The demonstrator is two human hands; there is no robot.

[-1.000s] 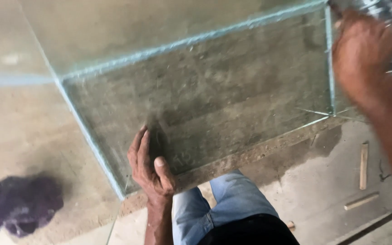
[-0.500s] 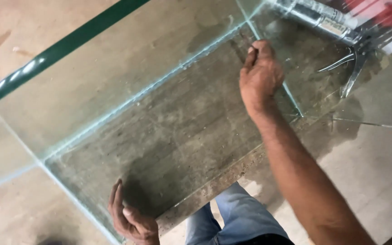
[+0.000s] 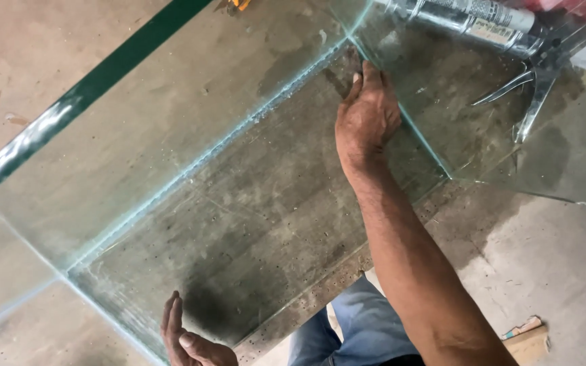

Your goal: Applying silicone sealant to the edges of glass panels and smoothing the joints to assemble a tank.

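The glass tank (image 3: 191,196) fills the frame from 9 to 3 o'clock, standing on the concrete floor (image 3: 551,257), its green-edged top rim running toward 11 o'clock. The right hand (image 3: 367,118) lies open and flat, fingers together, pressed into the far seam at 1 o'clock, gripping nothing. The left hand (image 3: 188,339) is open, palm against the near pane at 6 o'clock. In the inspector's judgement, steady, even pressure along the joint, with the left hand bracing, serves best. A sealant gun (image 3: 483,27) rests at 2 o'clock. Against half a second ago, the right hand sits slightly further left along the seam; the left shows more fully.
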